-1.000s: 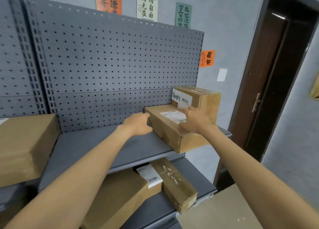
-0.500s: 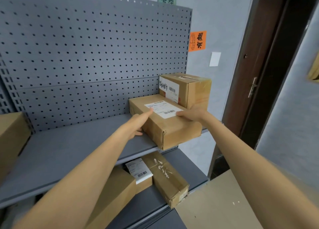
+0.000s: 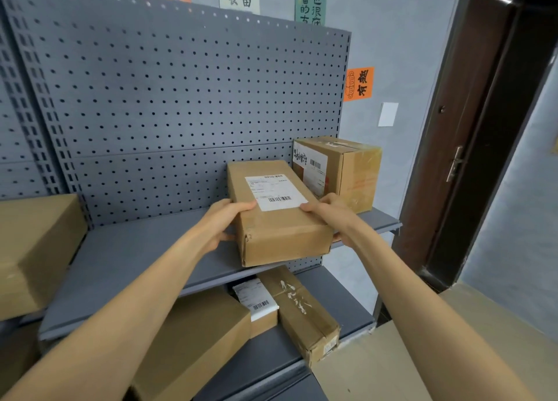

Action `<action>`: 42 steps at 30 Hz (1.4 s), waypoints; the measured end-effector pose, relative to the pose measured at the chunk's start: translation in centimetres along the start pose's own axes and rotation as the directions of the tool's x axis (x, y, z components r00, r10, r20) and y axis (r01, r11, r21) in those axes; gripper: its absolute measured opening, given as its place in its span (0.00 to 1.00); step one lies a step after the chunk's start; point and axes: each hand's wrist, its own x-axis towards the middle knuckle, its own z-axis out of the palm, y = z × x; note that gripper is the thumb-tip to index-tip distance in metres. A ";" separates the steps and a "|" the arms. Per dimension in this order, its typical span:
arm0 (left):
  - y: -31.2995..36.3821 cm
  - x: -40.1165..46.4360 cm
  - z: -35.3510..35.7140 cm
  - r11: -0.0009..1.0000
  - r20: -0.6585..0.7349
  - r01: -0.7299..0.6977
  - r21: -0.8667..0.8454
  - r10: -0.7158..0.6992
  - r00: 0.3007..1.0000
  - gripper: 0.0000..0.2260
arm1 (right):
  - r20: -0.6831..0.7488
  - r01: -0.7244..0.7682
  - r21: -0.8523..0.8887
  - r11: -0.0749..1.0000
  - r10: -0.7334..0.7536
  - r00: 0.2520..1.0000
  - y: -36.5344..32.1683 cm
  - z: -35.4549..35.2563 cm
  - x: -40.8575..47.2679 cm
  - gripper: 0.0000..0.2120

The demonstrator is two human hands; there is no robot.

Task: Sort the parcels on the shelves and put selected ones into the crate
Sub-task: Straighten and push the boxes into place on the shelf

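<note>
A long brown parcel (image 3: 280, 234) with a white barcode label lies on the grey upper shelf (image 3: 136, 258), its near end over the shelf's front edge. My left hand (image 3: 225, 222) grips its left side, thumb on top and fingers underneath. My right hand (image 3: 335, 216) grips its right side the same way. Behind it to the right stands a taller cardboard box (image 3: 353, 171) with a label on its left face. No crate is in view.
A big carton (image 3: 33, 249) sits at the left of the shelf. On the lower shelf (image 3: 271, 358) lie a large flat box (image 3: 193, 334), a small labelled parcel (image 3: 256, 302) and a long taped parcel (image 3: 302, 313). A dark door (image 3: 471, 146) stands at right.
Both hands have closed round the long parcel's sides. The parcel has turned end-on toward me and come forward, its near end now past the shelf edge.
</note>
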 end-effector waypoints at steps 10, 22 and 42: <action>0.7 -5.6 -7.5 0.974 -0.107 -0.219 -0.055 0.213 0.971 0.34 | 0.103 0.229 0.295 0.928 -0.269 0.958 -1.6 6.3 -4.2 0.16; 1.0 -10.1 -15.0 0.964 -0.279 -0.265 -0.018 0.249 0.927 0.28 | 0.196 0.269 0.317 0.909 -0.341 0.920 -6.2 13.8 -5.9 0.18; 1.0 -10.7 -22.2 0.724 -0.471 0.153 0.672 0.259 0.843 0.13 | 0.329 0.113 0.073 0.991 -0.131 0.935 -10.0 22.0 -4.8 0.13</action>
